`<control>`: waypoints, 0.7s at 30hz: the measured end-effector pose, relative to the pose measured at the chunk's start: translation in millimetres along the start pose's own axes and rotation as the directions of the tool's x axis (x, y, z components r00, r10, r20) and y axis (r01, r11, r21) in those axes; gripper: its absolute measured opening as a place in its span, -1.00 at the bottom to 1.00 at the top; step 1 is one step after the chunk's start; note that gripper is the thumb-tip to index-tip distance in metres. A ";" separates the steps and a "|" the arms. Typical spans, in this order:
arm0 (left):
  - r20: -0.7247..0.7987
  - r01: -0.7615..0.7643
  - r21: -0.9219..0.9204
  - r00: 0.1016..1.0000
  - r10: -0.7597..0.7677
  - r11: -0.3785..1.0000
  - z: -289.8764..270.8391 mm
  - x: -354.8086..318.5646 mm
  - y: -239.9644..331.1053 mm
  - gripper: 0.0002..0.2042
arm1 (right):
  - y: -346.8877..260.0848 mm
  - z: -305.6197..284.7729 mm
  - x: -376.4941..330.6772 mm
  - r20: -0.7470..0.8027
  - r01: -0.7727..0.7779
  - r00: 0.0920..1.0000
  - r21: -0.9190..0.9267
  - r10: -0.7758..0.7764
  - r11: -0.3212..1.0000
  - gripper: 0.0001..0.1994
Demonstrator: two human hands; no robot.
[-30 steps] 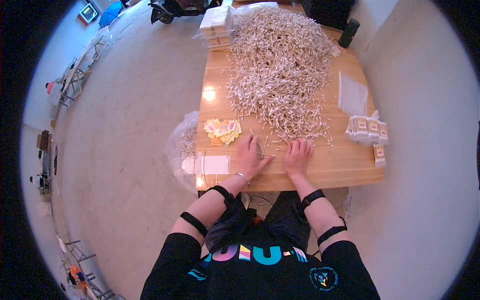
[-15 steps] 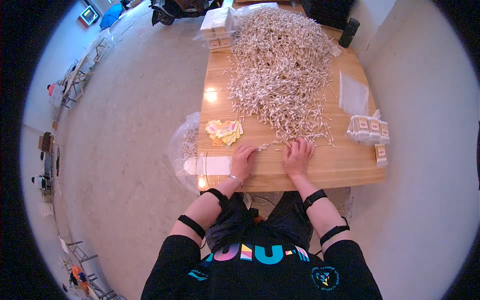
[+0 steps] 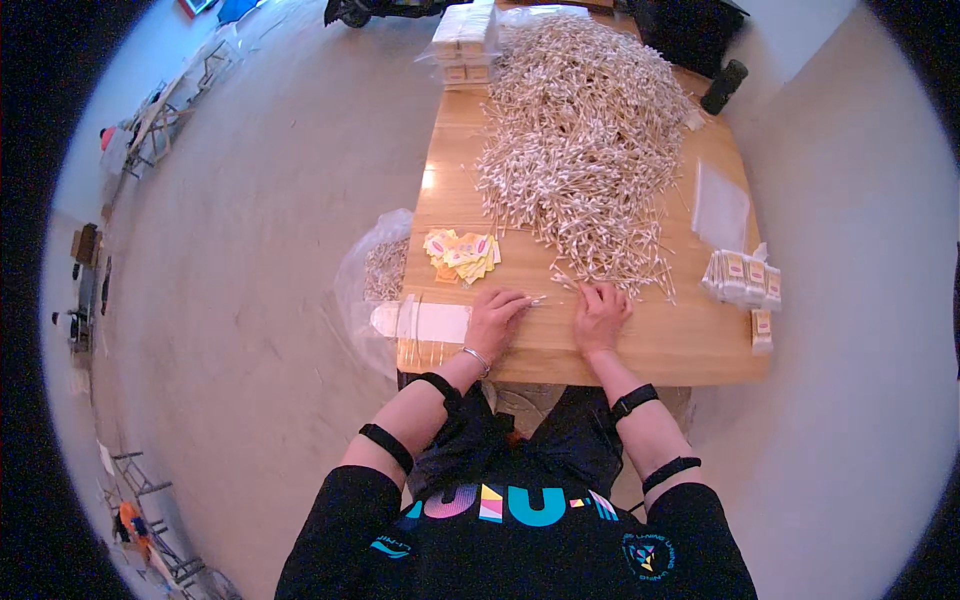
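Note:
A large heap of loose cotton swabs (image 3: pixel 585 140) with white tips and pale sticks covers the middle of the wooden table (image 3: pixel 540 350). My left hand (image 3: pixel 495 322) is closed near the front edge, and a few white swab tips stick out past its fingertips. At the near fringe of the heap, my right hand (image 3: pixel 602 318) has its fingers curled and pressed together on swabs; how many is hidden. Beside my left hand lies a white paper strip (image 3: pixel 440 322) in clear plastic. Yellow and orange printed cards (image 3: pixel 463 257) are piled just beyond it.
On the right are clear plastic bags (image 3: pixel 720 207), filled swab packs (image 3: pixel 742 278) and a single pack (image 3: pixel 762 330). White packages (image 3: pixel 465 40) stand at the far left, a dark cylinder (image 3: pixel 724 87) at the far right. A clear sack of swabs (image 3: pixel 384 265) sits beyond the left edge.
My left hand has shifted slightly right with swabs at its fingertips. The right hand stays by the heap's near fringe. The whole view has moved a little.

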State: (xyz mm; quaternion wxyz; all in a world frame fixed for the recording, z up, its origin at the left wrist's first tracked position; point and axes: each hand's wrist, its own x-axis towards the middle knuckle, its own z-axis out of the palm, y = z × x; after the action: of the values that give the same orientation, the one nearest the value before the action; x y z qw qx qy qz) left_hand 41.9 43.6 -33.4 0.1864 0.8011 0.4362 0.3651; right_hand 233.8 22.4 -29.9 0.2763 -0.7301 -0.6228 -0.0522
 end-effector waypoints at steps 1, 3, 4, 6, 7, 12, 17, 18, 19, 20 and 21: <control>0.006 -0.002 -0.021 1.000 0.002 1.000 0.4 0.0 -1.9 -0.82 | -2.2 -0.5 2.2 -0.003 -0.006 1.000 -0.016 0.006 1.000 -0.88; 0.020 -0.051 -0.008 0.999 0.051 0.999 0.8 -2.1 -4.4 -0.84 | -4.9 2.9 7.3 0.010 0.031 0.999 0.011 -0.031 0.999 -0.88; 0.029 -0.077 -0.004 0.997 0.077 0.997 1.1 -2.5 -4.6 -0.84 | -5.3 5.5 11.0 0.023 0.071 0.997 0.051 -0.072 0.996 -0.89; 0.054 -0.085 -0.035 0.995 0.087 0.996 0.6 -3.0 -6.1 -0.81 | -8.7 10.8 14.7 0.066 0.141 0.986 0.144 -0.152 0.979 -0.89; 0.067 -0.089 -0.049 0.994 0.092 0.995 -1.2 -2.3 -5.8 -0.80 | -17.9 13.6 15.5 0.096 0.168 0.977 0.199 -0.190 0.966 -0.90; 0.006 0.115 -0.069 0.993 -0.115 0.991 -1.7 -4.5 -0.2 -0.49 | -35.8 30.6 19.2 0.158 0.063 0.977 0.421 -0.142 0.905 -0.90; 0.013 0.095 0.033 0.995 -0.095 0.995 -11.2 5.7 14.7 -0.36 | -15.2 13.6 31.3 0.101 0.018 0.993 0.357 -0.058 0.934 -0.89; 0.039 0.086 0.070 0.995 -0.089 0.994 -12.6 7.6 17.4 -0.37 | -8.8 13.1 30.9 0.093 0.018 0.994 0.337 -0.052 0.941 -0.88; 0.065 0.074 0.109 0.995 -0.081 0.991 -13.1 9.1 18.7 -0.38 | -4.8 11.3 30.6 0.083 0.018 0.995 0.317 -0.047 0.948 -0.87; 0.102 0.041 0.117 0.993 -0.054 0.992 -11.3 9.2 16.9 -0.38 | -1.7 10.1 29.2 0.073 0.018 0.996 0.297 -0.042 0.955 -0.85; 0.139 0.009 0.124 0.990 -0.026 0.992 -8.9 8.6 13.2 -0.38 | 1.9 7.7 26.3 0.064 0.033 0.997 0.225 -0.049 0.974 -0.83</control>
State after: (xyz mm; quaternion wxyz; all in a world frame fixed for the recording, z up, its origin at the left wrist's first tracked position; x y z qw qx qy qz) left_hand 45.7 43.3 -15.8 0.1700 0.8309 0.4507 0.2785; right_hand 239.3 49.0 -26.0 0.3337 -0.6826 -0.6490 0.0381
